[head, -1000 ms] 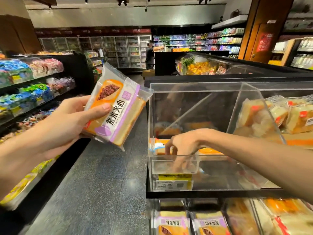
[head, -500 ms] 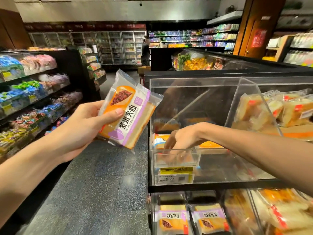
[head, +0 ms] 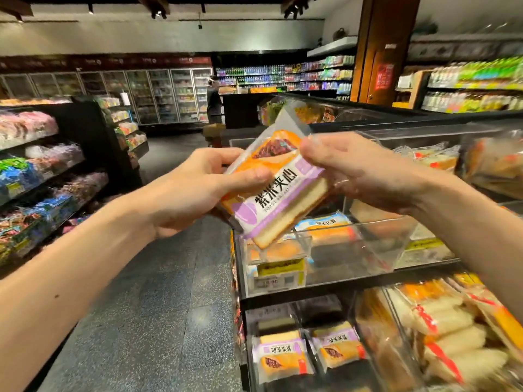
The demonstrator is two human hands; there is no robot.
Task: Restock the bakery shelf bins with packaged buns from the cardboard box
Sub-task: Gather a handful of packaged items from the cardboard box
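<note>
- The packaged bun (head: 280,190) is in the air, just above the front-left corner of the clear bin (head: 368,241) and touching nothing on the shelf.
- Its long axis runs on a slant. The sealed end is up and away from the bin, and the bread-edge end hangs low over the bin's front lip.
- The left hand (head: 198,190) grips the pack's left side, on the aisle side of the bin, with the thumb curled across the printed face and the fingers behind.
- The right hand (head: 359,176) pinches the upper right edge and sits directly over the bin, so it is the nearer hand.
- Packs with the same purple label lie in the lower bin (head: 297,355), straight beneath the clear bin. The pack probably belongs there, so the low end should lead downward.
</note>
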